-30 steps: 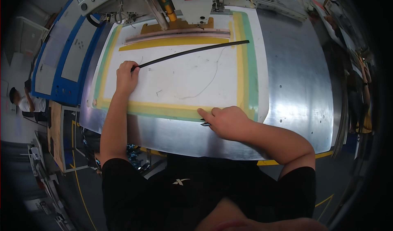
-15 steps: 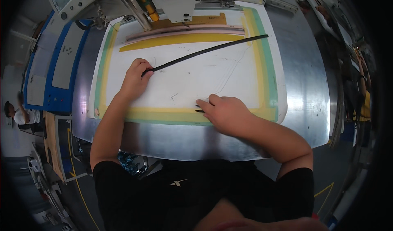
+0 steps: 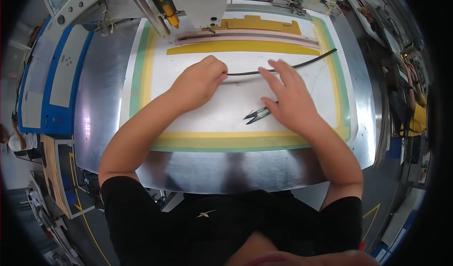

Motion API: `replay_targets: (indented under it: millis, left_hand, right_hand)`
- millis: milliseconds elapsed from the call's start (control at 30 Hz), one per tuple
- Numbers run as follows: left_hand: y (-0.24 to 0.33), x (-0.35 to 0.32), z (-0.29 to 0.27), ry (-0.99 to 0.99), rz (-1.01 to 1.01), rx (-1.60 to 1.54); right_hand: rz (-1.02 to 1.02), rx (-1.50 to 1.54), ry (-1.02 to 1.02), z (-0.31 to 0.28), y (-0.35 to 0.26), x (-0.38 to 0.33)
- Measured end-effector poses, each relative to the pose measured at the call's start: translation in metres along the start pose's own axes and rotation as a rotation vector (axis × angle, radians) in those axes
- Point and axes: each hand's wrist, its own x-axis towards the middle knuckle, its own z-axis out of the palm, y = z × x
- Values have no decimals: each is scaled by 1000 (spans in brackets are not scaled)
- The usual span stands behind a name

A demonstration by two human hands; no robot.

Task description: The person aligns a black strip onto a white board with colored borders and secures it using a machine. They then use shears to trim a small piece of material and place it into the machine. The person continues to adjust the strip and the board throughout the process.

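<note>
1. Left hand: thumb and fingers are pinched on the left end of the strip.
2. Strip: thin, black and slightly curved. It runs from the left hand, passes beneath the right hand's fingers and ends at the upper right, over the tape border.
3. Right hand: well apart from the left, back uppermost, fingers spread above the strip.
4. Snips: dark, two pointed blades parted, showing from under the right hand's thumb side and aimed left. The palm is turned from view, so whether it grips the snips cannot be told.
5. Board: white, lying on the metal table, edged with yellow and green tape.
6. Beyond the strip: a yellow band, then a pink bar, then a brown template, roughly parallel.
7. Machine head: white, above the far part of the board, with a yellow-tipped tube to its left.
8. Far left: a blue cabinet, standing beyond the table's edge.
</note>
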Motion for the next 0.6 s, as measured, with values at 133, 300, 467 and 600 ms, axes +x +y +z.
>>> replay_targets:
  millis: [133, 300, 467, 600]
  left_hand:
    - [14, 17, 12, -7, 223, -69]
    - [8, 39, 20, 23, 193, 71]
    - [-52, 52, 23, 173, -134, 367]
    - [-65, 63, 29, 58, -235, 525]
  right_hand:
    - [-39, 5, -57, 7, 32, 8]
    - [47, 57, -216, 14, 63, 19]
    - [52, 35, -216, 12, 77, 35]
    - [-15, 63, -238, 32, 77, 47]
